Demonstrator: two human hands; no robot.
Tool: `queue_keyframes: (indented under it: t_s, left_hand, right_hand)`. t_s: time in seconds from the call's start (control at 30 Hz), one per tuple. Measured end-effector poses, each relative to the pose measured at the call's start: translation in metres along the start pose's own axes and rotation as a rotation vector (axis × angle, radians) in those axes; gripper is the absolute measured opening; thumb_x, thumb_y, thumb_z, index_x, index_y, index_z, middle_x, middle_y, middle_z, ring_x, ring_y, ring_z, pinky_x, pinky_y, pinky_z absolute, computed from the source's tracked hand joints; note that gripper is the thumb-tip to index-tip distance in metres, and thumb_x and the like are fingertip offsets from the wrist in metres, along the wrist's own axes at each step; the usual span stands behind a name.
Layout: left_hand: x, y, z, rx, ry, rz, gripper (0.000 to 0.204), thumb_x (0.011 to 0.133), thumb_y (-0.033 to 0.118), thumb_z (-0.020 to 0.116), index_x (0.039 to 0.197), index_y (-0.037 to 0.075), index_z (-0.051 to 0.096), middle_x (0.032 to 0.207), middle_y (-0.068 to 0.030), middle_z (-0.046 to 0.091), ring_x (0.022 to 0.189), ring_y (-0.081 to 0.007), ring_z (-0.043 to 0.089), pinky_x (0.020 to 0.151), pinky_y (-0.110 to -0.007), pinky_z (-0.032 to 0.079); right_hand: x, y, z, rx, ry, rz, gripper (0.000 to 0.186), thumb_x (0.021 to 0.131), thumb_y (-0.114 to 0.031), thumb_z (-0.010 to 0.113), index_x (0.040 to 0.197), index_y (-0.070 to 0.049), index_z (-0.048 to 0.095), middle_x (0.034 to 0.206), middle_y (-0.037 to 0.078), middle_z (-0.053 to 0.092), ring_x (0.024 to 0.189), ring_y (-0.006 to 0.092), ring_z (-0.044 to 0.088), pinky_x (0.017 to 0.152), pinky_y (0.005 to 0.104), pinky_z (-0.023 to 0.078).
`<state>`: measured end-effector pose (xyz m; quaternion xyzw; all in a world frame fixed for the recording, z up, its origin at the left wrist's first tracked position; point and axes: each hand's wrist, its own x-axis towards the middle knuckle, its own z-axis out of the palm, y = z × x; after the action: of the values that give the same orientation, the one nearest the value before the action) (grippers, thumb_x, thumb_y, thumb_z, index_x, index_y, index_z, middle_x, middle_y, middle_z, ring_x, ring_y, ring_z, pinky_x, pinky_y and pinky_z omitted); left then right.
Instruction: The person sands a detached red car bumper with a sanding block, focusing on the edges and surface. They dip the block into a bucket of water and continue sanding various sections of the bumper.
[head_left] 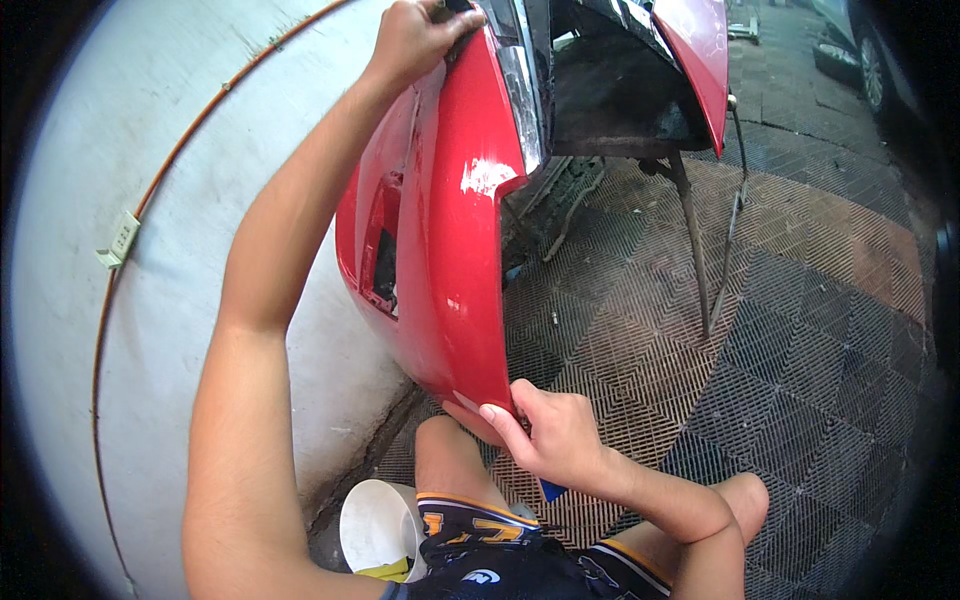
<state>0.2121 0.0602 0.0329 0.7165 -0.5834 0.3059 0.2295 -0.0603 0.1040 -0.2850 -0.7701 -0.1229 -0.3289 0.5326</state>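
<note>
A red car bumper [463, 250] stands on end in front of me, glossy, with a pale scuffed patch near its notch and a slot in its left face. My left hand [412, 42] reaches to its top, fingers bent over a dark piece at the upper edge. What those fingers hold is partly hidden and cut off by the frame. My right hand [550, 428] grips the bumper's lower end, thumb on the red face and fingers behind the edge. A small blue piece [552, 490] shows just below that hand; whether it is held I cannot tell.
A pale wall [180, 350] with a brown cable [180, 145] and a socket box [122, 240] lies left. Near my knee stands a white bucket [375, 525] with something yellow-green inside. A metal stand [693, 240] rises from the ribbed mat floor [800, 400]. A car wheel [874, 70] is far right.
</note>
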Motion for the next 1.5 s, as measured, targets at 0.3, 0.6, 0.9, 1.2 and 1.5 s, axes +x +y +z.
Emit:
queue_keyframes:
  t_s: [0.3,0.6,0.9,1.2,1.5]
  left_hand:
    - [-0.038,0.003,0.005,0.101,-0.033,0.007,0.032,0.092,0.031,0.079,0.097,0.0,0.076,0.077,-0.0064,0.071,0.072,-0.0168,0.064,0.073,-0.034,0.053]
    - [-0.103,0.062,-0.007,0.29,-0.168,0.324,0.028,0.079,0.029,0.088,0.09,0.006,0.077,0.1,-0.0067,0.074,0.114,-0.027,0.062,0.094,-0.043,0.049]
    - [-0.1,0.067,-0.025,0.291,-0.363,0.404,0.026,0.078,0.028,0.088,0.09,0.008,0.075,0.101,-0.0019,0.073,0.118,-0.027,0.058,0.102,-0.046,0.041]
    - [-0.103,0.069,-0.018,0.248,-0.325,0.446,0.022,0.079,0.018,0.087,0.087,0.007,0.071,0.098,-0.0032,0.07,0.115,-0.0253,0.062,0.101,-0.043,0.044]
    - [-0.107,0.062,-0.013,0.221,-0.26,0.399,0.028,0.078,0.024,0.089,0.092,0.007,0.073,0.106,-0.0051,0.071,0.116,-0.0244,0.061,0.097,-0.043,0.041]
  right_hand:
    - [0.0,0.006,-0.005,-0.006,0.01,0.008,0.032,0.099,-0.031,0.066,0.083,-0.005,0.056,0.059,0.015,0.062,0.052,0.0351,0.065,0.046,0.045,0.05]
    - [0.002,0.002,-0.001,0.009,0.011,0.003,0.031,0.098,-0.03,0.067,0.084,-0.004,0.057,0.06,0.015,0.063,0.052,0.0331,0.065,0.047,0.0433,0.05]
    - [0.002,0.005,0.0,0.017,0.007,0.007,0.032,0.099,-0.032,0.066,0.083,-0.006,0.056,0.058,0.015,0.062,0.051,0.0346,0.064,0.046,0.0449,0.049]
    - [0.003,0.007,0.001,0.023,0.006,0.017,0.031,0.098,-0.032,0.067,0.084,-0.006,0.057,0.059,0.015,0.062,0.052,0.0349,0.064,0.047,0.0455,0.05]
    - [0.006,0.004,-0.001,0.041,-0.01,0.01,0.029,0.097,-0.028,0.069,0.084,-0.004,0.059,0.059,0.014,0.061,0.049,0.031,0.063,0.045,0.0416,0.048]
